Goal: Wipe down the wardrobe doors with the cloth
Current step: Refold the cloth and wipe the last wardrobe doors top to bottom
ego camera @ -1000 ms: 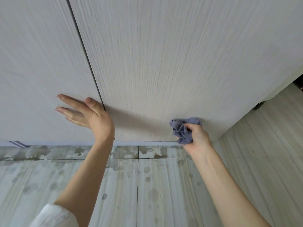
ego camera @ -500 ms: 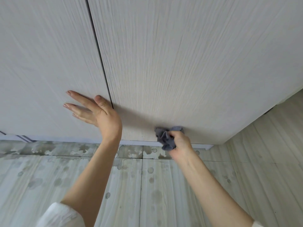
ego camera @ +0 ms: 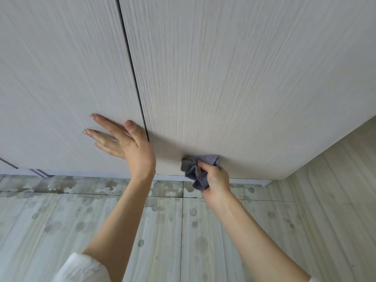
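Gripping bunched cloth against right door, right hand, left hand spread flat

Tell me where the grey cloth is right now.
In the head view the grey cloth is bunched in the right hand, against the bottom edge of the right wardrobe door, right of the left hand.

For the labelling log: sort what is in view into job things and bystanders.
Job: grey cloth, gripped by right hand; right door; left door, with left hand flat on it.
Bystanders: stained floor tiles; white sleeve.
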`<action>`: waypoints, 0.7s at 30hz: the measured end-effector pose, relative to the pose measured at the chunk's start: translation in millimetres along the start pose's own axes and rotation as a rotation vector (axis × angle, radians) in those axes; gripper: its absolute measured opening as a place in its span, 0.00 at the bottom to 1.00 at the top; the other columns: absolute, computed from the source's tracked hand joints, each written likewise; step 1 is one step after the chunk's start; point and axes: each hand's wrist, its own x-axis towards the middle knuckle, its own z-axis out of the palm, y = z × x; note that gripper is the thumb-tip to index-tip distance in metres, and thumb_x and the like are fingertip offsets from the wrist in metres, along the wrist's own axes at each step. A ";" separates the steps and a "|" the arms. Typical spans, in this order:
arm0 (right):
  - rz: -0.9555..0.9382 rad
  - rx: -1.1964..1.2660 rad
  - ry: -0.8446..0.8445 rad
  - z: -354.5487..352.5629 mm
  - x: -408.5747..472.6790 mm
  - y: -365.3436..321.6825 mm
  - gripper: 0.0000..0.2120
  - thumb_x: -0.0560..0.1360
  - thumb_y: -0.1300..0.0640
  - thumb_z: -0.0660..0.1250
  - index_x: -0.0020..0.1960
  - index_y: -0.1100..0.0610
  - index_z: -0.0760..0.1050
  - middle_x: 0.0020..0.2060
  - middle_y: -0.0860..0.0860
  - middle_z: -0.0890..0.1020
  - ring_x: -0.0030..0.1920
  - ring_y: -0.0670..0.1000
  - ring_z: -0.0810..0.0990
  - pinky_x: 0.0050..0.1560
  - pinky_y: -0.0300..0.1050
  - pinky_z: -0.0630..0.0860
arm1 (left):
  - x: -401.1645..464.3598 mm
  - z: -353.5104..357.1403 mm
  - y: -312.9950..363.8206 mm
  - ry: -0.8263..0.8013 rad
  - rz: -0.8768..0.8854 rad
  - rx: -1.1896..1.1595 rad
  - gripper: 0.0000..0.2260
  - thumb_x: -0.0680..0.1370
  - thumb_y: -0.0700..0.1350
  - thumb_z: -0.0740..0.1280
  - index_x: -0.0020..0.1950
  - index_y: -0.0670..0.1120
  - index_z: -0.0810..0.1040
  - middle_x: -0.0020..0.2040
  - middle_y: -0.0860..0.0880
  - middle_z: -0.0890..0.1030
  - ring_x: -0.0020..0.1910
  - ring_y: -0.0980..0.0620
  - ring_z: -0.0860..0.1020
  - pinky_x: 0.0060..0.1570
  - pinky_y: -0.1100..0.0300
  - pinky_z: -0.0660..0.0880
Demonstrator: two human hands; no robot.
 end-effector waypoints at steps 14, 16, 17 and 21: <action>0.136 -0.094 -0.015 32.9 15.1 36.3 0.06 0.73 0.71 0.64 0.41 0.62 0.71 0.31 0.57 0.77 0.23 0.52 0.74 0.24 0.37 0.64 | 1.5 -3.9 -7.3 -0.028 0.057 0.027 0.35 0.78 0.59 0.46 0.77 0.37 0.44 0.75 0.32 0.38 0.75 0.38 0.37 0.70 0.50 0.34; 0.164 -0.120 0.088 28.2 22.1 46.6 0.07 0.73 0.70 0.65 0.39 0.61 0.70 0.38 0.59 0.77 0.28 0.52 0.74 0.28 0.41 0.66 | 0.9 -6.4 -9.5 -0.045 0.061 0.023 0.35 0.78 0.58 0.47 0.77 0.37 0.43 0.75 0.32 0.37 0.75 0.38 0.36 0.70 0.51 0.33; 0.168 -0.126 0.125 27.6 24.8 49.6 0.07 0.73 0.69 0.66 0.40 0.61 0.71 0.39 0.58 0.77 0.30 0.53 0.74 0.29 0.42 0.67 | 0.7 -7.0 -10.5 -0.056 0.063 0.021 0.35 0.78 0.58 0.47 0.77 0.37 0.43 0.75 0.32 0.37 0.75 0.38 0.35 0.70 0.51 0.33; 0.151 -0.076 0.031 40.3 16.7 44.6 0.06 0.73 0.70 0.66 0.41 0.62 0.72 0.32 0.55 0.75 0.25 0.52 0.72 0.25 0.38 0.65 | 0.6 -10.0 -10.8 -0.075 0.066 0.016 0.35 0.78 0.58 0.48 0.77 0.39 0.43 0.75 0.32 0.36 0.74 0.38 0.34 0.70 0.51 0.32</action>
